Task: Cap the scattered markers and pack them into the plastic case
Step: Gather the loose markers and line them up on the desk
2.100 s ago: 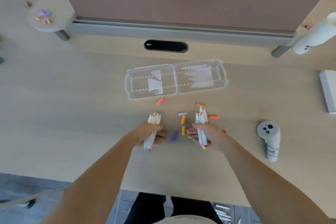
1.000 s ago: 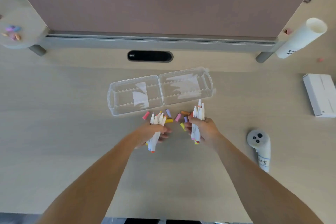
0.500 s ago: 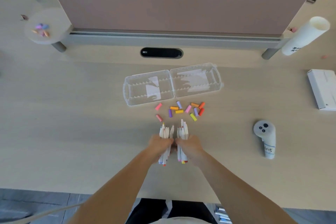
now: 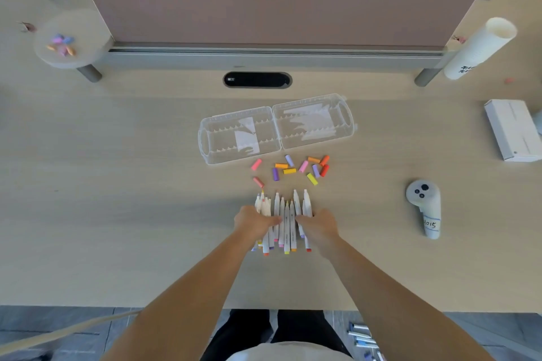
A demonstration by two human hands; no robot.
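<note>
The left hand (image 4: 253,221) and right hand (image 4: 318,226) lie on either end of a row of uncapped markers (image 4: 286,223), fingers stretched loosely across the barrels rather than wrapped round them. The markers rest side by side on the table (image 4: 117,184), tips pointing away. Just beyond the tips lie the loose coloured caps (image 4: 293,168), scattered. Past those sits the clear plastic case (image 4: 275,129), opened flat; its two halves show toothed ridges and pale patches, either labels or glare.
</note>
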